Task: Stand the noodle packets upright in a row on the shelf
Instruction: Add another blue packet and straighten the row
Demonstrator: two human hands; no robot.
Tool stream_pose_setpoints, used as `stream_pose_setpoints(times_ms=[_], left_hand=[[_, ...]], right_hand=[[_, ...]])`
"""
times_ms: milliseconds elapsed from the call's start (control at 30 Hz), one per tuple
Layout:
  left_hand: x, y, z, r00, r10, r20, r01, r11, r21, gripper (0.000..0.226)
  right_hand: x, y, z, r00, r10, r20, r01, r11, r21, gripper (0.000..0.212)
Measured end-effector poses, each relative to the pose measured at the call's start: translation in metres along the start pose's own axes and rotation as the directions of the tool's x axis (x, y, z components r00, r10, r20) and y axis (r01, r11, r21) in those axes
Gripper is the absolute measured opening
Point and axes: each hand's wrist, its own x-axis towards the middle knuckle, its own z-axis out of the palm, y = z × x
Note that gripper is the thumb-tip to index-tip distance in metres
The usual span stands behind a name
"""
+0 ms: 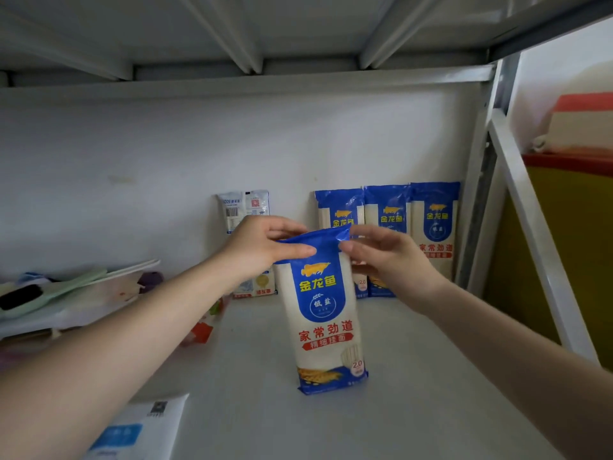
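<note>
A blue and white noodle packet [323, 322] stands upright in the middle of the white shelf [414, 376]. My left hand [265, 244] pinches the left side of its blue top flap. My right hand [384, 257] pinches the flap's right corner. Three matching noodle packets [434, 224] stand upright side by side against the back wall at the right, partly hidden behind my right hand. Another packet [243, 207] stands with its back side showing, to their left, mostly hidden by my left hand.
A low rack [66, 293] with green utensils and a dark object sits at the left. A white and blue package [139, 429] lies at the front left. The shelf's metal upright [477, 194] is at the right, and the upper shelf hangs close overhead.
</note>
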Motion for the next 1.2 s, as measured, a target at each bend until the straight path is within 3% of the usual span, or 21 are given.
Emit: stream_pose_setpoints(times_ms=[100,233,367,500,600,767,1000,1200], left_hand=[[-0.012,-0.012,0.001,0.997,-0.054,-0.052,0.043,0.98,-0.195,0.024],[-0.021,-0.023,0.008,0.99,-0.086,-0.109,0.049,0.951,-0.306,0.015],[-0.017,-0.023,0.009,0.987,-0.085,-0.139,0.042,0.958,-0.283,0.003],[-0.011,-0.019,0.004,0.991,-0.072,-0.115,0.047,0.978,-0.204,0.017],[-0.004,-0.008,0.002,0.995,-0.037,-0.096,0.019,0.983,-0.182,0.015],[0.009,0.003,0.001,0.997,-0.015,-0.081,-0.003,0.974,-0.228,0.014],[0.011,-0.009,0.002,0.996,-0.077,-0.042,0.06,0.943,-0.327,0.013],[0.006,-0.022,0.008,0.993,-0.1,-0.056,0.068,0.907,-0.415,0.011]], right_hand=[[0.01,-0.016,0.006,0.999,-0.014,0.047,0.019,0.994,-0.11,0.021],[0.016,-0.023,0.008,1.0,-0.006,0.018,0.009,0.988,-0.154,0.006],[0.017,-0.022,0.007,1.0,-0.008,0.0,0.008,0.985,-0.172,0.008],[0.018,-0.023,0.005,0.999,0.034,0.032,-0.025,0.968,-0.249,0.005],[0.021,-0.028,0.0,1.0,0.002,0.02,0.003,0.97,-0.244,0.01],[0.026,-0.029,-0.004,1.0,0.0,0.015,0.003,0.982,-0.19,0.028],[0.029,-0.028,-0.001,0.999,0.003,0.038,0.007,0.966,-0.257,0.017],[0.029,-0.019,0.0,0.998,0.027,0.062,-0.017,0.987,-0.16,0.014]])
